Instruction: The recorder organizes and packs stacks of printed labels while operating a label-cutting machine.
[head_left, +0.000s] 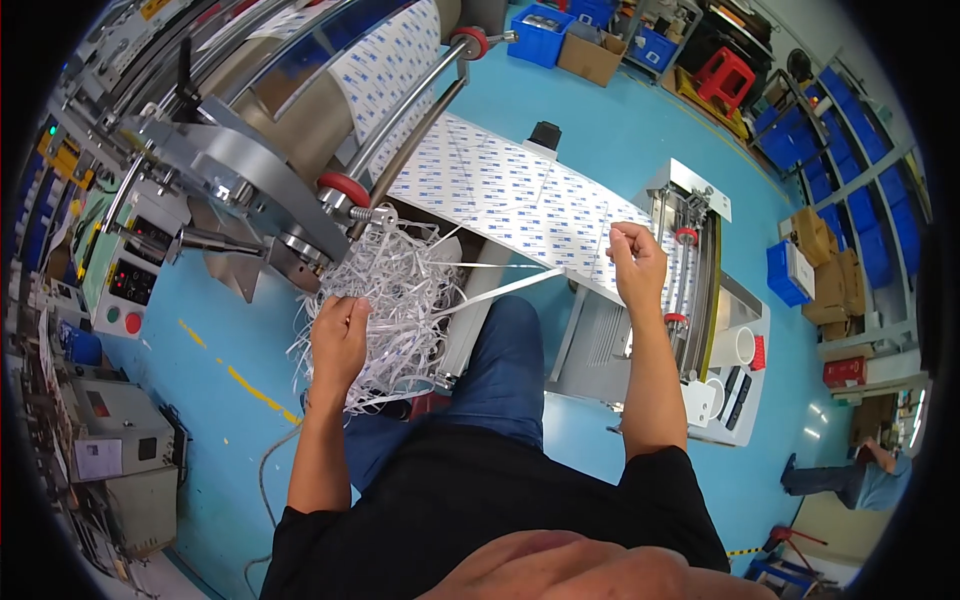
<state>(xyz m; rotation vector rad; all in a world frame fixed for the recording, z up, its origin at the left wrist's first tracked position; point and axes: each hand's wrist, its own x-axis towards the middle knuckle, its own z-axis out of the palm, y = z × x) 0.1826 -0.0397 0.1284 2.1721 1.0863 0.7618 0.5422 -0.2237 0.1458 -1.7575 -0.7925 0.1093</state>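
Observation:
A wide white sheet with small blue print runs from the roller machine on the left to a second machine on the right. Over its right part is my right hand, its fingers curled and thumb pressed to them; whatever they pinch is too small to make out. A big tangle of thin white strips hangs beside the left machine. My left hand is at the tangle's left side with fingers closed; what is in them is hidden. One flat white strip stretches from the tangle to the sheet's near edge.
The left machine has metal rollers with red collars. The right-hand machine has similar red rings and a white roll core. Grey control boxes stand at left. Blue bins and cartons line the right, where another person is.

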